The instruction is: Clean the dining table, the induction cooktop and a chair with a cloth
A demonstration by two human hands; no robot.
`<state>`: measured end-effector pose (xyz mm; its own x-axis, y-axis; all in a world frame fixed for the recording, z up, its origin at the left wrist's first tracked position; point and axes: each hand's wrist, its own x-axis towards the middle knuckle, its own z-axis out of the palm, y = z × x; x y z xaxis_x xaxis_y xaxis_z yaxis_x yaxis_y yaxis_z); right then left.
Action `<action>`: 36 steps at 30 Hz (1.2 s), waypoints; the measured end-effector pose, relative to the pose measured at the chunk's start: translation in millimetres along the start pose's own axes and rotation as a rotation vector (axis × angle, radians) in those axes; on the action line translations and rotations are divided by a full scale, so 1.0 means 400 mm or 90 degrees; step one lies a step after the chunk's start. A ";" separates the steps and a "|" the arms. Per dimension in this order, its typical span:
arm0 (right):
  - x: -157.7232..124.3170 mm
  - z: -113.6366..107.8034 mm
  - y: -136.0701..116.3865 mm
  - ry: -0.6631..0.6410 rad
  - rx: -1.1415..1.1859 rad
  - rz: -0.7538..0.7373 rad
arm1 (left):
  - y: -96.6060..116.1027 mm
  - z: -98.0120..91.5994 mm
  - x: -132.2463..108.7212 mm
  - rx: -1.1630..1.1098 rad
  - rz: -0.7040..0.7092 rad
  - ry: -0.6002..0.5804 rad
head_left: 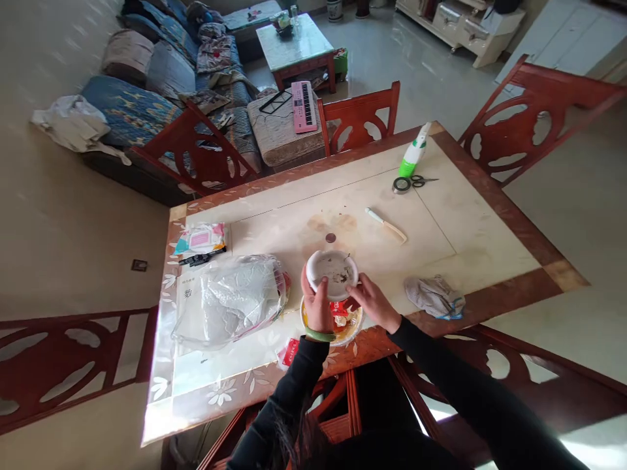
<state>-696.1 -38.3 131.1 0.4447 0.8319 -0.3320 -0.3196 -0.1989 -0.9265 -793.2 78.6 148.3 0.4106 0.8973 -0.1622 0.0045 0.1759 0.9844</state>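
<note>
A round white dish (327,266), which looks like an ashtray with dark bits in it, is held between both hands over the table. My left hand (319,305) grips its left side, thumb over the near rim; a green bangle (321,335) circles that wrist. On the right side, my right hand (371,299) has its fingers on the rim, thumb at the inside edge. Just below sits a bowl (356,331) with red and white scraps inside, partly hidden by my hands and the dish. A red packet (290,351) lies left of the bowl.
Left on the table (494,241) are a clear plastic bag (235,300), a black object (202,257) and a wipes pack (200,239). To the right lie a cloth (435,297), a knife (386,225), tape (401,186), scissors (422,181) and a bottle (414,153). Wooden chairs surround it.
</note>
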 end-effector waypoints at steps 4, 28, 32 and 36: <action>-0.083 -0.132 0.088 0.136 -0.254 -0.105 | -0.008 -0.081 -0.007 -0.097 -0.089 0.055; -0.029 0.065 -0.073 0.024 -0.679 -0.350 | 0.114 -0.185 -0.031 0.348 0.098 -0.124; -0.047 0.078 -0.054 0.003 -0.679 -0.268 | 0.160 -0.185 -0.018 0.490 0.151 -0.051; -0.079 0.039 -0.067 -0.042 -0.716 -0.247 | 0.174 -0.193 -0.004 0.531 0.212 -0.023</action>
<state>-714.6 -51.2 169.3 0.2949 0.9554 -0.0165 0.7547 -0.2435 -0.6093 -864.1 120.8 211.7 0.5378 0.8331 0.1290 0.5346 -0.4554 0.7120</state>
